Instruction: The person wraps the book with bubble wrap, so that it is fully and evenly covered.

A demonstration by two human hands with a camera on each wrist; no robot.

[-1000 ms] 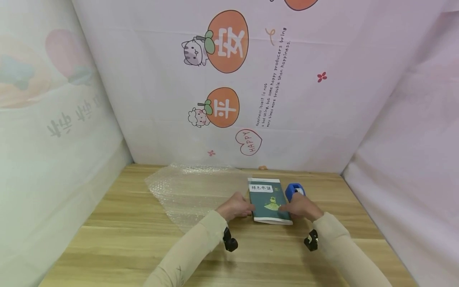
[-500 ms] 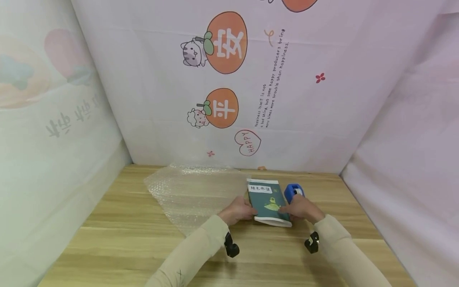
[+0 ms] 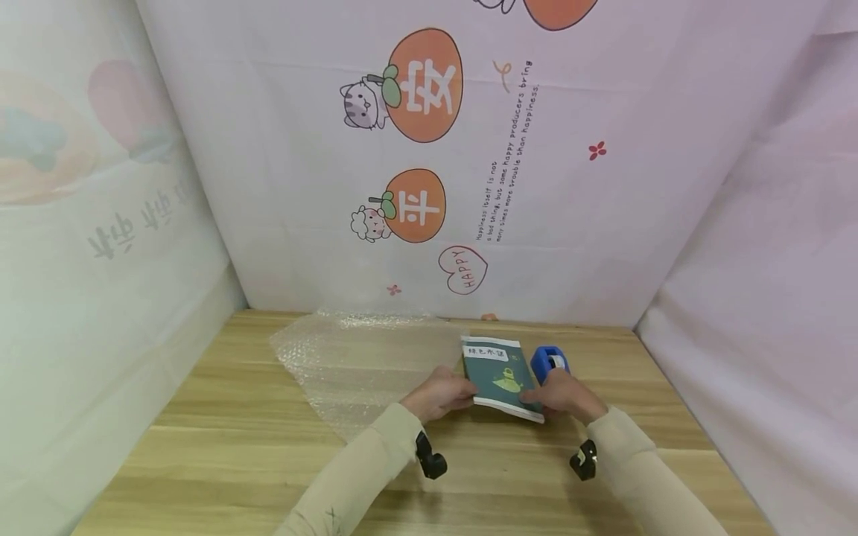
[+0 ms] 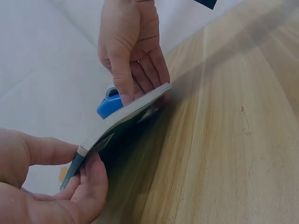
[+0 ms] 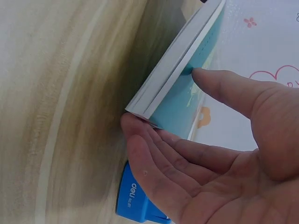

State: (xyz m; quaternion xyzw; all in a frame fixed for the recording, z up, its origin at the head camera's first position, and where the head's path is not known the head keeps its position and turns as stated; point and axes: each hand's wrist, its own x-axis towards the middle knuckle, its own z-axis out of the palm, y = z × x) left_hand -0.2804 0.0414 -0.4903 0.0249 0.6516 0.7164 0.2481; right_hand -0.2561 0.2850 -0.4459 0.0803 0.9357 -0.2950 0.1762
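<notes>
A thin book (image 3: 497, 368) with a dark green cover, a white title label and a yellow-green picture is tilted, its near edge raised off the wooden table. My left hand (image 3: 439, 392) pinches its left side near the spine, the thumb above and fingers curled beneath, as the left wrist view shows. On the opposite side my right hand (image 3: 566, 394) holds the near right corner. In the right wrist view that thumb (image 5: 224, 88) presses on the cover (image 5: 175, 105) and the fingers (image 5: 163, 154) support the book from below.
A blue tape dispenser (image 3: 548, 359) stands just beyond my right hand. Clear bubble wrap (image 3: 355, 365) lies flat to the left of the book, reaching toward the back. White printed cloth walls (image 3: 302, 186) enclose the table (image 3: 221, 447) at the back and sides.
The book's near edge has risen off the table, and the book now tilts. My left fingers have slid beneath its left side. The bubble wrap and tape dispenser stay in place.
</notes>
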